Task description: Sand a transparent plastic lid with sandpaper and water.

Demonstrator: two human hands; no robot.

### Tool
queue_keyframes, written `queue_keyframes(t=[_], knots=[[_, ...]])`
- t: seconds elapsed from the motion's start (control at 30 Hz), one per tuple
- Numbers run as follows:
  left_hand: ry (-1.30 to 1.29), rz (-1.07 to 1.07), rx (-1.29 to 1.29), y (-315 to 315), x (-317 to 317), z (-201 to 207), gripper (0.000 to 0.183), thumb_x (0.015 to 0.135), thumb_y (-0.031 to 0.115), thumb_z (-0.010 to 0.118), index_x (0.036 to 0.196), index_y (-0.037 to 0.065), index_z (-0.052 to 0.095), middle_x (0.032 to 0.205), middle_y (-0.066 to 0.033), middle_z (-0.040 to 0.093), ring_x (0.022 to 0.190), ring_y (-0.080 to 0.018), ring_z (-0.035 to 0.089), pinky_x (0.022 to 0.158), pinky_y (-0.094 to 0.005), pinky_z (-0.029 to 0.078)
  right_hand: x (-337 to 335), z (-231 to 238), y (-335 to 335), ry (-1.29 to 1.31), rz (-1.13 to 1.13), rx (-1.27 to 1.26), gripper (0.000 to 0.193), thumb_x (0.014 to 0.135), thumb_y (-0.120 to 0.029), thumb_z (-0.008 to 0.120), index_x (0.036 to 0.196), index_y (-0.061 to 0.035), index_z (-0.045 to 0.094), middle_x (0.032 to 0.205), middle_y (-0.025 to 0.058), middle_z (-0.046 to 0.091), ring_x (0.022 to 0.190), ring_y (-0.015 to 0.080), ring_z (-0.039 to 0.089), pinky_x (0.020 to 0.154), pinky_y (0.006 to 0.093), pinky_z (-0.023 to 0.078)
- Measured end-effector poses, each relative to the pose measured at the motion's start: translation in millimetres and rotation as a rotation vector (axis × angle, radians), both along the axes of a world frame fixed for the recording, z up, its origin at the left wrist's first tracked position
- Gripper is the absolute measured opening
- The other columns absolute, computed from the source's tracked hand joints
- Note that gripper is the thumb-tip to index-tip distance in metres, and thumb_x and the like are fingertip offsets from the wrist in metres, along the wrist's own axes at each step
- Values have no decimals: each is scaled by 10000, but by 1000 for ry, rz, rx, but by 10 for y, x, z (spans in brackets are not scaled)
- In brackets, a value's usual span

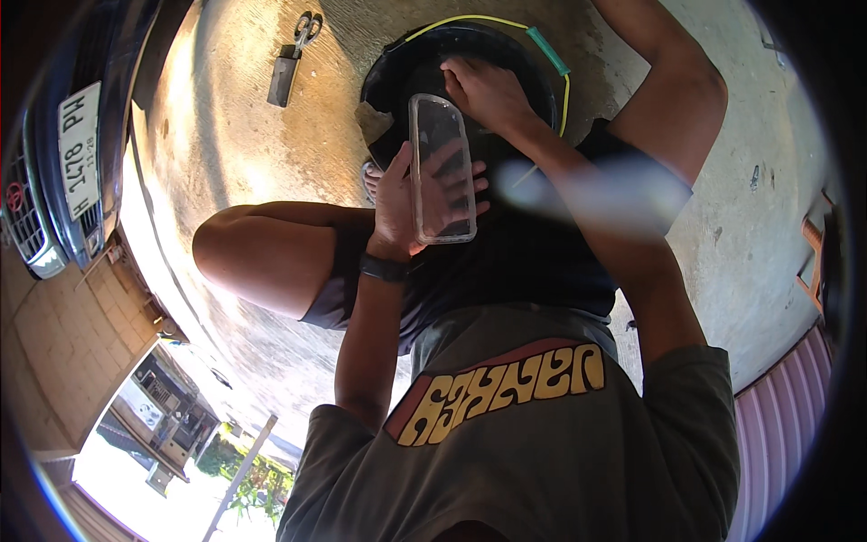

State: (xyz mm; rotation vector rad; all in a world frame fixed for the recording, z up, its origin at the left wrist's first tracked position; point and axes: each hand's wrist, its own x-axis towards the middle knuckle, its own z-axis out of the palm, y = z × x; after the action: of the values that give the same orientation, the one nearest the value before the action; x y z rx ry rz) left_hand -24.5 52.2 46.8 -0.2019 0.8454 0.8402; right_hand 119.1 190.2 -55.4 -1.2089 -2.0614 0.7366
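My left hand (pixel 394 200) supports a clear rectangular plastic container (pixel 442 181) with rounded corners. Its fingers show through the plastic, and the thumb lies along the near-left edge. Just beyond, my right hand (pixel 489 93) is over the black bucket (pixel 384 68), fingers curled in; whatever they may hold is hidden. The bucket has a yellow wire handle (pixel 470 17) with a green grip (pixel 548 51). A pale, ragged piece (pixel 373 122) sits at the bucket's left rim.
Scissors (pixel 308 32) lie on the concrete floor (pixel 226 117) left of the bucket, against a dark rectangular piece (pixel 283 79). My bent knees flank the bucket. A dark car (pixel 86 144) stands at the far left, and a brown object (pixel 813 244) is at the right edge.
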Motion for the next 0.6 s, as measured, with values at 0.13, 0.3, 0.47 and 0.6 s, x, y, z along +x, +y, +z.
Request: queue_keyframes(t=[0.13,0.3,0.47,0.6], knots=[[-43,85,-30,-7,-113,-26,893,957,763,306,1483,50,420,1334,-237,570,1152,-416,581,1015,-630,431,-41,262,-58,118,-127,-71,167,934,-141,647,1096,-99,650,945,113,726,812,324,715,650,412,574],[39,313,15,60,-308,-269,806,1015,687,270,1481,44,414,1327,-199,577,1176,-403,573,1037,-572,450,-250,572,-782,142,163,-51,287,906,-137,637,1184,-68,658,1150,142,705,1117,279,668,1094,478,443],[336,37,427,159,-367,31,718,1081,577,215,1572,56,279,1423,-157,518,1276,-287,535,1104,-403,431,-244,889,-1236,135,263,-145,392,918,-124,643,1297,-26,623,1344,156,633,1330,275,549,1223,524,249],[693,188,293,166,134,-18,688,1077,573,179,1587,122,280,1489,-209,461,1278,-328,525,1123,-454,414,-262,799,-743,161,106,-129,421,927,-146,638,1330,-27,611,1383,162,610,1341,282,544,1224,553,220]])
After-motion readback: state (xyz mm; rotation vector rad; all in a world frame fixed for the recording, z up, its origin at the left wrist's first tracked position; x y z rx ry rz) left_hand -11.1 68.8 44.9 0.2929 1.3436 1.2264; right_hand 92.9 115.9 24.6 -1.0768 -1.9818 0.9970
